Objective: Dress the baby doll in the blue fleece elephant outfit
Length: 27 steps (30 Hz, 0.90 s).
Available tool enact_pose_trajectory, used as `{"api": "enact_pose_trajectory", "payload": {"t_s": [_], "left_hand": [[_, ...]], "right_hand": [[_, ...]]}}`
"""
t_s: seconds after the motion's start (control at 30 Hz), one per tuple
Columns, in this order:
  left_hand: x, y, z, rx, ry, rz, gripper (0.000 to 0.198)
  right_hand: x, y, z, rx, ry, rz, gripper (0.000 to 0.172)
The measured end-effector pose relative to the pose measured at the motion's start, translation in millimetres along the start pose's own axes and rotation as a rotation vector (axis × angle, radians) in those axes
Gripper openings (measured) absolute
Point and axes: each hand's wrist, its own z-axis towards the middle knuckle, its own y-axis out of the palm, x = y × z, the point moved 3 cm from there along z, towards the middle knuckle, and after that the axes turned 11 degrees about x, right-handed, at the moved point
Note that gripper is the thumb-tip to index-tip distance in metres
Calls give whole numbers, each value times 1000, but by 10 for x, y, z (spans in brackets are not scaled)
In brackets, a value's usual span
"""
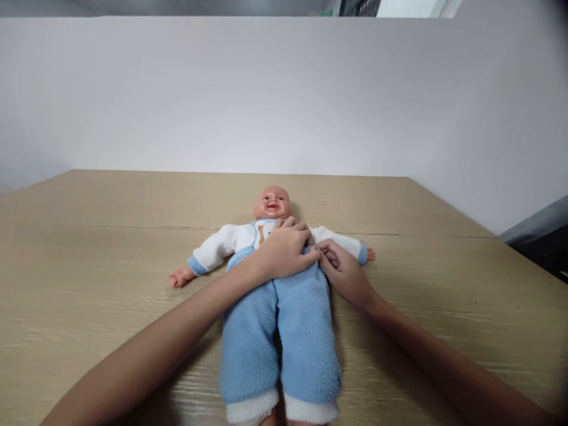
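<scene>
A baby doll (272,202) lies on its back on the table, head away from me and arms spread. It wears a white top (222,241) with blue cuffs and fleecy blue trousers (306,322) with white hems. My left hand (286,248) rests across the doll's belly, fingers bent over the top and thumb at the trousers' waist. At the same side of the waist, my right hand (341,269) pinches the edge of the trousers, its fingertips touching my left thumb. Both hands partly hide the waistband and the print on the top.
The wooden table (110,260) stretches out around the doll, with a seam running across it. Behind it stands a pale wall or partition (222,94). A dark object (541,239) shows past the table's right edge.
</scene>
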Motion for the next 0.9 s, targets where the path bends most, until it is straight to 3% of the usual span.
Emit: {"api": "enact_pose_trajectory", "payload": {"t_s": [0.17,0.27,0.4,0.53,0.77,0.9], "left_hand": [[-63,29,21,38,-58,-83,13],[-81,25,26,49,-69,-93,10],[-52,-4,34,56,-69,-79,12],[19,-20,94,86,-93,-26,25],[69,139,283,-33,18,52,61],[63,218,249,-39,55,75,57]], "right_hand": [[-69,-427,-103,189,-452,-545,14],[24,-709,-65,233,-598,-692,26],[222,-940,32,132,-557,-729,55],[313,-1045,130,33,-454,-676,49],[152,-1106,54,203,-287,-438,57],[-10,-920,-111,231,-307,-311,56]]}}
